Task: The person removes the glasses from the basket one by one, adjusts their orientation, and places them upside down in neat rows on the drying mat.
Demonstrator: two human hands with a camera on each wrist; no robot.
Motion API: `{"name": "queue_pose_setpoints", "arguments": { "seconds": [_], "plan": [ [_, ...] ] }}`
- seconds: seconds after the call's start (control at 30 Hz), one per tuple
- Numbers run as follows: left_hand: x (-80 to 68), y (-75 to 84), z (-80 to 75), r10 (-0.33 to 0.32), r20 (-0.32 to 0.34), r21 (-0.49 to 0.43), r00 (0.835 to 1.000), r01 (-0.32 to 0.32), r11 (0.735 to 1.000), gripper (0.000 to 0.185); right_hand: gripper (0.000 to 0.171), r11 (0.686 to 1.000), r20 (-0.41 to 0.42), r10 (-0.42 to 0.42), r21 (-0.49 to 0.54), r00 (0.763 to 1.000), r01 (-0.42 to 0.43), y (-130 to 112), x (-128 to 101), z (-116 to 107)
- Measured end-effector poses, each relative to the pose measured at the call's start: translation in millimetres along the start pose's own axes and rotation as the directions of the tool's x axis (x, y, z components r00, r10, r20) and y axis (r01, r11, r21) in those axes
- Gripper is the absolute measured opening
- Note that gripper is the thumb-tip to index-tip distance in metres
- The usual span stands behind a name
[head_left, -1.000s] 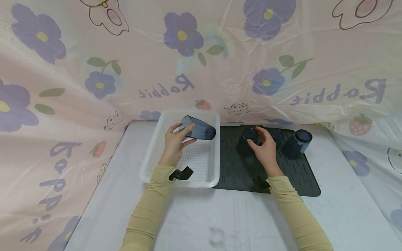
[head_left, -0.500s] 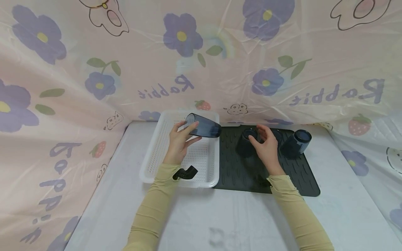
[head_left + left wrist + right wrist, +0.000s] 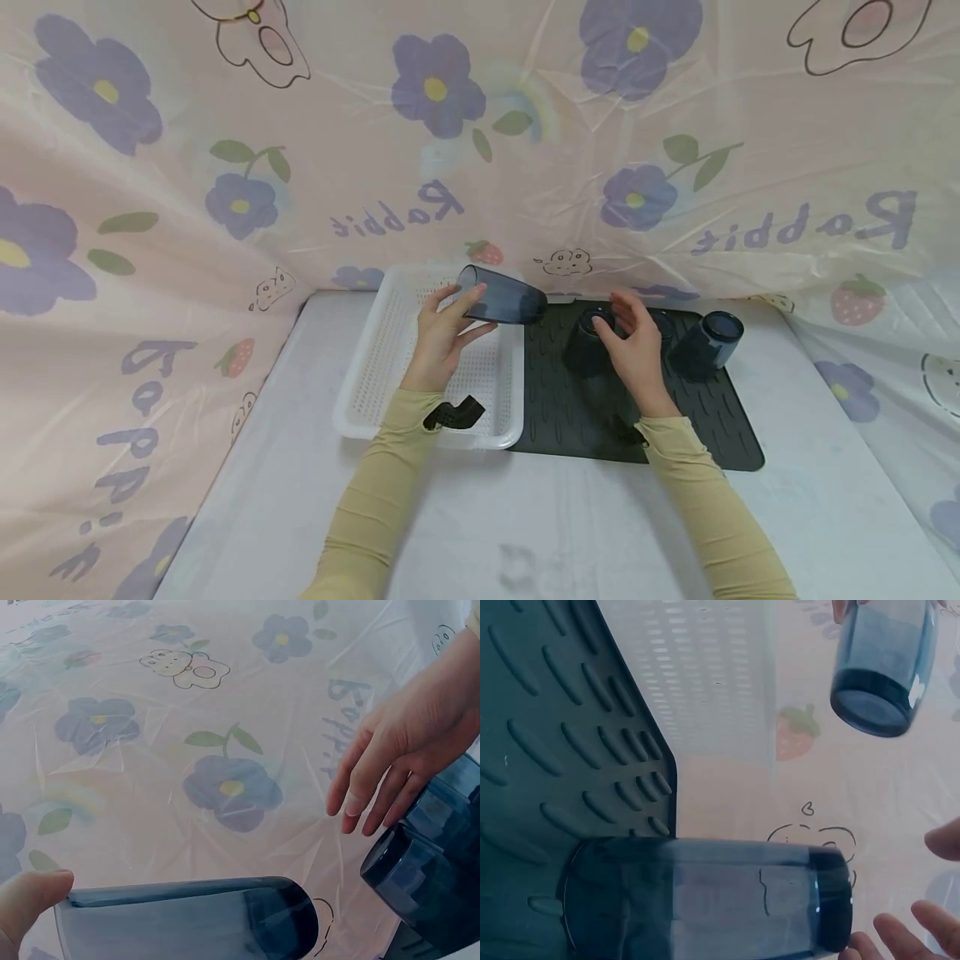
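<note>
My left hand (image 3: 437, 346) grips a translucent blue drinking glass (image 3: 508, 300) near its rim, thumb on the near side. The glass lies tilted on its side in the air, base to the right, over the right part of the white basket (image 3: 360, 358) and the edge of the black drying mat (image 3: 558, 425). On the mat an upside-down blue glass (image 3: 735, 900) stands base up. Beside it is my right hand (image 3: 636, 354), fingers spread and relaxed, with a gap between fingers and glass base in the right wrist view.
Further right on the mat stands another upturned glass (image 3: 705, 348), with one more (image 3: 663, 323) partly hidden behind my right hand. The basket abuts the mat's left side. A patterned plastic curtain (image 3: 487, 167) rises behind both, and a white table (image 3: 525, 517) lies in front.
My left hand has carried its glass to the right, from above the basket toward the mat. My right hand has drawn its fingers slightly back from the upturned glass, which stays put.
</note>
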State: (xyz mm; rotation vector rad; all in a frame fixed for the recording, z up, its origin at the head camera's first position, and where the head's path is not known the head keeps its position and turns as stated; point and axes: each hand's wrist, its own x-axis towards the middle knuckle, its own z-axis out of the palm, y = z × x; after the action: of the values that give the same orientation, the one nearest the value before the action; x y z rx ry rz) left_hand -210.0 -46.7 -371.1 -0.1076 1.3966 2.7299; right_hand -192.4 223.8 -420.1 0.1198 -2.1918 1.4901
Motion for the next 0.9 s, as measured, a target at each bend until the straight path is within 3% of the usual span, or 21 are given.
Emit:
{"name": "queue_pose_setpoints", "arguments": {
  "seconds": [0.23, 0.47, 0.67, 0.77, 0.9],
  "plan": [
    [-3.1, -3.0, 7.6, -0.009, 0.029, -0.001, 1.0, 0.009, 1.0, 0.071, 0.043, 0.999, 0.012, -0.026, 0.03, 1.0, 0.026, -38.2, -9.0, 0.1],
    [-5.0, -7.8, 12.1, -0.021, 0.047, -0.003, 0.999, 0.021, 1.0, 0.07, 0.042, 0.996, 0.054, 0.014, 0.092, 0.998, -0.019, -49.4, -10.7, 2.4],
    [-5.8, -9.0, 15.0, -0.038, 0.065, -0.018, 0.997, 0.039, 0.999, 0.071, 0.038, 0.988, 0.09, 0.0, 0.154, 0.996, -0.014, -48.9, -9.8, 4.3],
    [-6.1, -9.2, 17.0, -0.037, 0.07, -0.021, 0.997, 0.038, 0.999, 0.071, 0.038, 0.968, 0.123, -0.004, 0.248, 0.992, -0.027, -44.6, -7.5, 6.8],
    [-7.8, -9.8, 19.7, -0.046, 0.079, -0.029, 0.996, 0.048, 0.998, 0.07, 0.041, 0.909, 0.189, 0.017, 0.406, 0.982, -0.094, -32.1, -3.6, 10.8]
  ]
}}
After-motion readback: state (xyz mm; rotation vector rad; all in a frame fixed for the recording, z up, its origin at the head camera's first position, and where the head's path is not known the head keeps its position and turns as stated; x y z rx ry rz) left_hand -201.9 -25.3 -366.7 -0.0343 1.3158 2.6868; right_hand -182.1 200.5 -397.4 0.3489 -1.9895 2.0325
